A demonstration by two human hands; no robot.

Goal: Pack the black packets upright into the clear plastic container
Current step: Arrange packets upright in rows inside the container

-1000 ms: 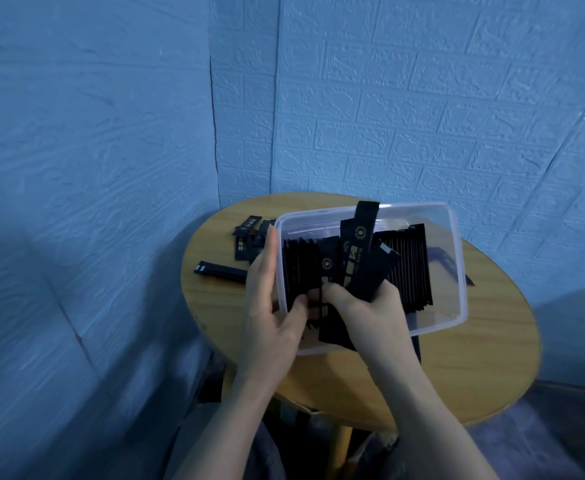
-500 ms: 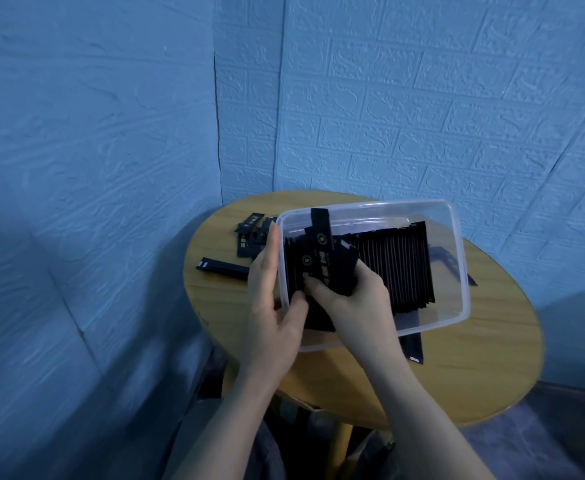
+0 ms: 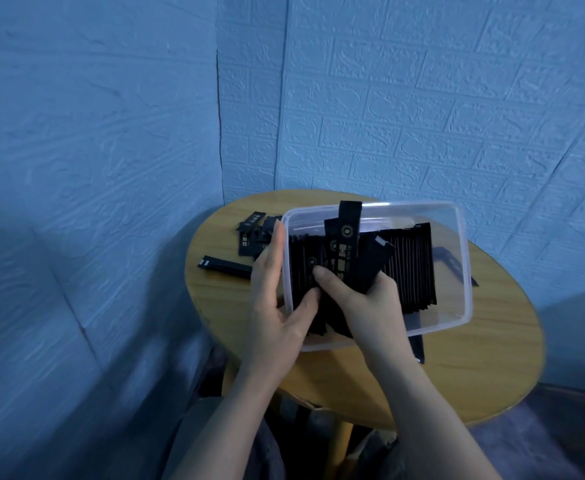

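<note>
Right hand (image 3: 364,299) gripping a fanned bunch of black packets (image 3: 348,251) inside clear plastic container (image 3: 464,258). Left hand (image 3: 277,306) clasping container's left wall, thumb inside. Upright packet row (image 3: 410,268) packed at container's right. Loose packets (image 3: 253,237) lying on round wooden table (image 3: 474,368) beyond left hand, near blue brick-pattern wall (image 3: 422,98)

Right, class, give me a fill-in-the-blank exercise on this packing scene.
1. The right hand grips a bunch of black ____.
2. The clear container sits on a round ____ table.
3. The left hand holds the container's ____ wall.
4. Loose packets lie on the table, ____ the container.

Missing: packets; wooden; left; outside
</note>
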